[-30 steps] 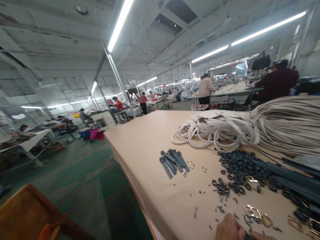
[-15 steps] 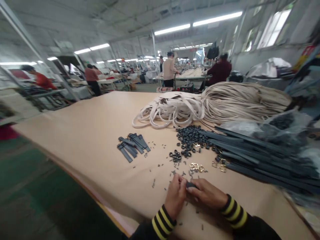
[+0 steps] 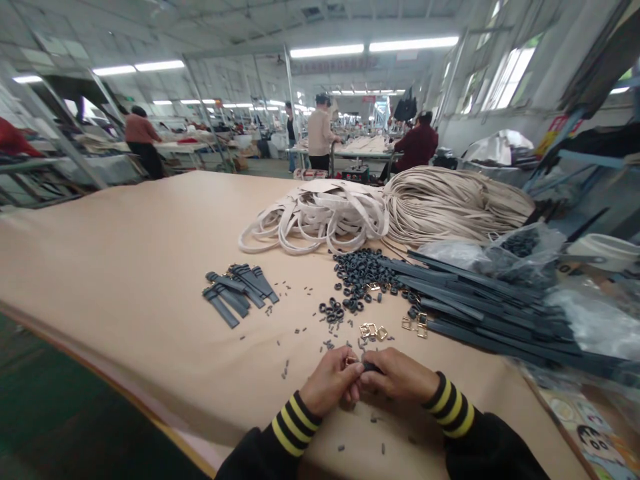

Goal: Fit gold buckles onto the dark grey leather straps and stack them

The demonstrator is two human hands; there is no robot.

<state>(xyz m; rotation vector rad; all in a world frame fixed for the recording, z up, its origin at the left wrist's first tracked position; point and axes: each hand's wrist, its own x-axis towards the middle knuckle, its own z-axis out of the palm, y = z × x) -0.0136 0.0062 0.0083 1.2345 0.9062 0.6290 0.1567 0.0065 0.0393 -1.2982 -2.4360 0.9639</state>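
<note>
My left hand [image 3: 331, 381] and my right hand [image 3: 397, 377] meet at the near edge of the tan table [image 3: 125, 253], fingers pinched together on a small dark strap piece [image 3: 370, 367]; a bit of gold buckle [image 3: 350, 361] shows at my left fingertips. Just beyond them lie loose gold buckles [image 3: 373, 331], more buckles [image 3: 417, 323] and a heap of dark rings [image 3: 363, 273]. A small stack of short dark straps [image 3: 237, 290] lies to the left. Tiny dark scraps are scattered around my hands.
Long dark straps [image 3: 490, 303] run along the right side, with clear plastic bags [image 3: 505, 253] behind them. Cream strap loops [image 3: 315, 217] and a large cream strap bundle [image 3: 450, 203] fill the back. Other people work at distant tables [image 3: 320, 133].
The view swung right and down, bringing both hands into full view. My hands stay pinched together on the small piece, now slightly closer to the table's near edge.
</note>
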